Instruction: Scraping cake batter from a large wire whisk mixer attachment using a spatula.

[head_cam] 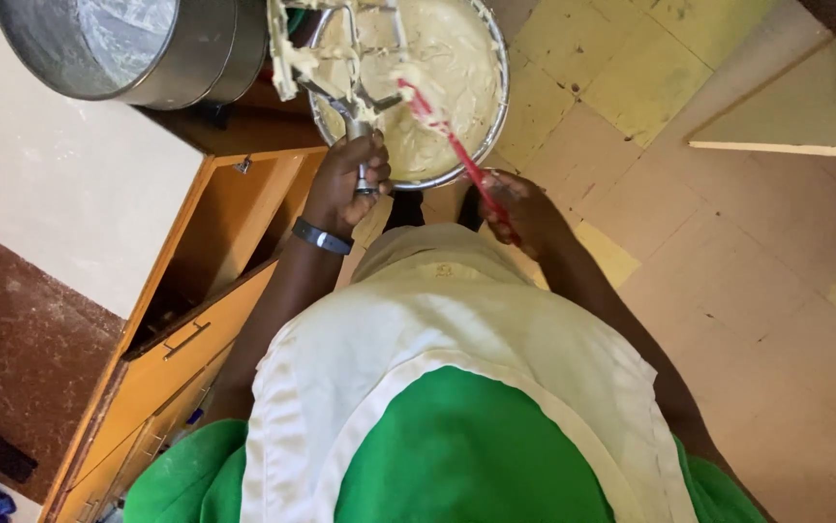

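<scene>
The person's left hand (pixel 348 182) is wrapping its fingers (pixel 376 155) tightly around the short metal shaft of a metal mixer beater attachment (pixel 340 58) coated in pale cream batter, gripping it at the bottom end. The beater is standing with its long axis running from the hand up and slightly to the left in the picture, its wire frame end pointing away from the person and hanging over the near-left rim of a round shiny steel mixing bowl (pixel 495 116) filled with the same pale batter. The right hand (pixel 519 208) is closing around the handle of a red slender silicone spatula (pixel 452 145), fingers curled shut on it. The spatula's long axis is slanting from the right hand up and to the left, its batter-smeared blade pointing toward the beater's wires and touching them just above the bowl. A dark band (pixel 322 236) is sitting on the left wrist. The person is wearing a white apron (pixel 456 329) over a green garment (pixel 456 446). To the left, a large grey metal cylindrical pan (pixel 127 48) is resting on a pale table (pixel 60 184), above an open orange-brown wooden drawer (pixel 224 223). Yellowish tiles are covering the floor (pixel 728 242).
</scene>
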